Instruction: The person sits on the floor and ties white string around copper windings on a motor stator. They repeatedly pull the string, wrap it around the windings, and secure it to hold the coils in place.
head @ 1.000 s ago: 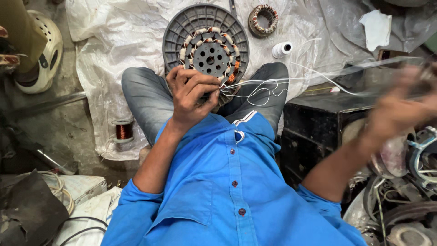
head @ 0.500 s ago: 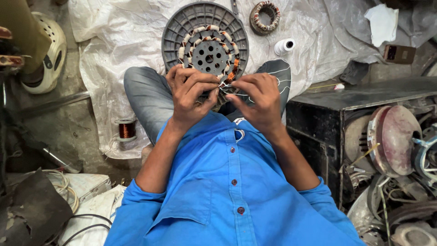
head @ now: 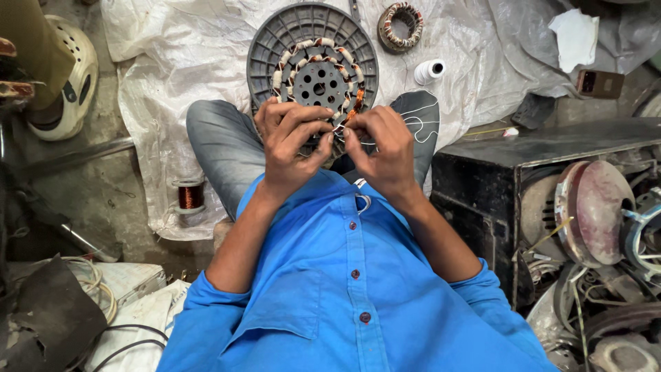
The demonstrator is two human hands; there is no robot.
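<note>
Against near edge of stator [head: 313, 65] — both hands: left hand [head: 289, 141], right hand [head: 382, 148] together, pinching thin white wire [head: 339, 128].

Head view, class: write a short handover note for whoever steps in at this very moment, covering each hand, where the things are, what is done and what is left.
Left hand: closed, fingers pinching white thread at the near edge of the stator.
Right hand: closed, pinching the same thread close beside the left.
Things: the grey round stator leans between the knees on a white sheet; white thread spool and a smaller wound ring lie beyond; copper wire spool sits at the sheet's left edge.
Done: coils sit around the ring, most wrapped pale.
Left: copper shows bare near the hands.
</note>
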